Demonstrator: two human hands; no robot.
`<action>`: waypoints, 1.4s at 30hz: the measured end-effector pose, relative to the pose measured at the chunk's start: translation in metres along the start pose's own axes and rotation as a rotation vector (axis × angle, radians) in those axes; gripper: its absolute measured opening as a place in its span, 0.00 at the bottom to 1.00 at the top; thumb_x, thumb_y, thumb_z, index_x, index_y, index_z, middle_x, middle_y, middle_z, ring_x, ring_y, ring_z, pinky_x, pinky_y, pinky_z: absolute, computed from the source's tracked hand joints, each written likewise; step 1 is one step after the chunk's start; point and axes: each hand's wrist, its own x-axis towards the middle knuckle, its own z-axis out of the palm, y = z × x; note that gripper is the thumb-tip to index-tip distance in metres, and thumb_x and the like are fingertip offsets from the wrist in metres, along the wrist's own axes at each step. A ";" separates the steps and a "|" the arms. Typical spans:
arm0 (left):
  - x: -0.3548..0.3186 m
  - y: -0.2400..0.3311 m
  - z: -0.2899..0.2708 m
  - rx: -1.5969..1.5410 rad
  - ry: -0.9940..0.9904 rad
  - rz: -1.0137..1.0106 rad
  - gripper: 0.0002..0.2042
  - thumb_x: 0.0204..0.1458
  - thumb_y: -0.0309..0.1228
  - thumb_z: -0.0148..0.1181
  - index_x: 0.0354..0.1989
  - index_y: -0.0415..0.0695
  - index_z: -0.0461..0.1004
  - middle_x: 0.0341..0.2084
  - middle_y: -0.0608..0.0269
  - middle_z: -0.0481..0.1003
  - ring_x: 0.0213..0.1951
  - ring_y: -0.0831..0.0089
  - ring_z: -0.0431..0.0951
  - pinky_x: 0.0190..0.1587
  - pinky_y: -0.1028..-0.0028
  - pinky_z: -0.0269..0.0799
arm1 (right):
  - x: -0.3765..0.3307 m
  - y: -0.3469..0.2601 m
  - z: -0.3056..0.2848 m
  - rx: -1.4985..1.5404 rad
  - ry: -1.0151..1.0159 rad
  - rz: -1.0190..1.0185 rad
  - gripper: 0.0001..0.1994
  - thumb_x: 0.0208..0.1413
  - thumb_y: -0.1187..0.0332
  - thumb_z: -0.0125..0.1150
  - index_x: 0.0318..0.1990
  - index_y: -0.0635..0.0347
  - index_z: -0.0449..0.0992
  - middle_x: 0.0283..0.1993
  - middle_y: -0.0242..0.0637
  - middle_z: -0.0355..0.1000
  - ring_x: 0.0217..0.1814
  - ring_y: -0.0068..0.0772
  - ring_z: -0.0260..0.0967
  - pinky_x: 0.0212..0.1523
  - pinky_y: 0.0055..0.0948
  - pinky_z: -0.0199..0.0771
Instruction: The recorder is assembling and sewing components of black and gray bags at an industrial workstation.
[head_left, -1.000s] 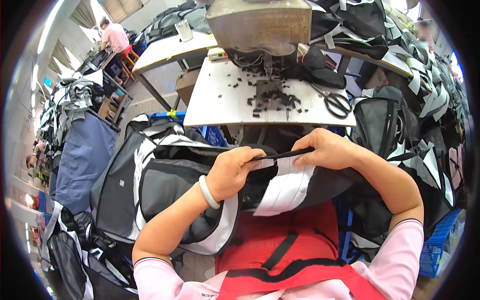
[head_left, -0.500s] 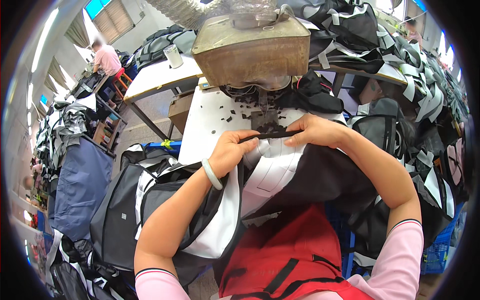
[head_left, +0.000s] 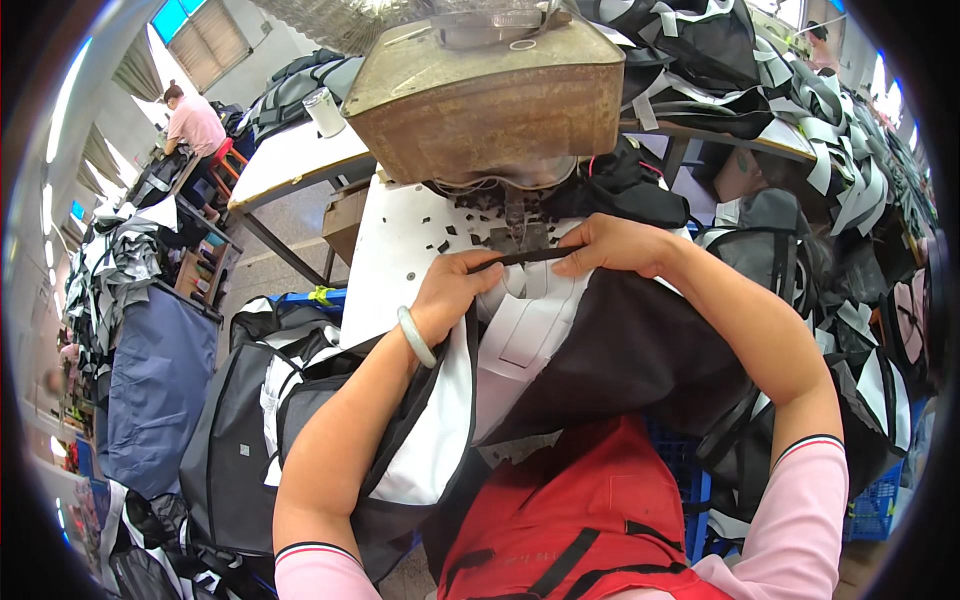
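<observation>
Between my hands a dark bag piece (head_left: pixel 640 350) with a white inner side is stretched by its black-bound edge. My left hand (head_left: pixel 452 292), a pale bangle on its wrist, pinches that edge on the left. Some way to the right, my right hand (head_left: pixel 612 246) grips the same edge between thumb and fingers. The edge lies just in front of a metal plate with a thin upright part, under a worn brownish machine housing (head_left: pixel 490 110). Small black scraps (head_left: pixel 446 244) are scattered over the white worktable (head_left: pixel 385 265). The rest of the bag piece hangs toward my red apron (head_left: pixel 570 510).
Black and grey bags (head_left: pixel 240 440) are heaped at my left. More bags (head_left: pixel 765 250) and white-grey strips (head_left: pixel 850 160) pile up on the right, near a blue crate (head_left: pixel 875 505). A white cup (head_left: pixel 323 112) stands on a table behind. A person in pink (head_left: pixel 196 125) sits far left.
Both hands have shifted slightly left and away from me with the bag edge still held. The view has turned a little, and the seated person's head has moved.
</observation>
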 end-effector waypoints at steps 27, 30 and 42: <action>0.011 0.000 -0.011 -0.002 -0.004 0.041 0.15 0.58 0.27 0.58 0.51 0.32 0.75 0.37 0.65 0.77 0.36 0.82 0.73 0.42 0.81 0.69 | 0.008 -0.007 -0.014 -0.007 -0.003 -0.044 0.17 0.55 0.64 0.65 0.46 0.69 0.79 0.39 0.30 0.76 0.42 0.18 0.68 0.47 0.22 0.67; -0.009 0.007 -0.003 -0.037 0.036 -0.022 0.13 0.56 0.27 0.60 0.48 0.33 0.77 0.34 0.69 0.76 0.36 0.82 0.69 0.43 0.82 0.64 | -0.008 -0.007 0.001 -0.026 0.016 -0.060 0.16 0.56 0.64 0.64 0.46 0.68 0.79 0.38 0.29 0.75 0.41 0.17 0.67 0.47 0.22 0.66; -0.003 0.004 0.001 0.045 0.083 0.052 0.13 0.56 0.26 0.61 0.48 0.34 0.77 0.33 0.67 0.77 0.34 0.82 0.70 0.40 0.81 0.66 | -0.001 -0.004 -0.003 -0.069 0.092 -0.082 0.16 0.57 0.64 0.63 0.46 0.68 0.79 0.40 0.30 0.76 0.43 0.18 0.67 0.49 0.23 0.65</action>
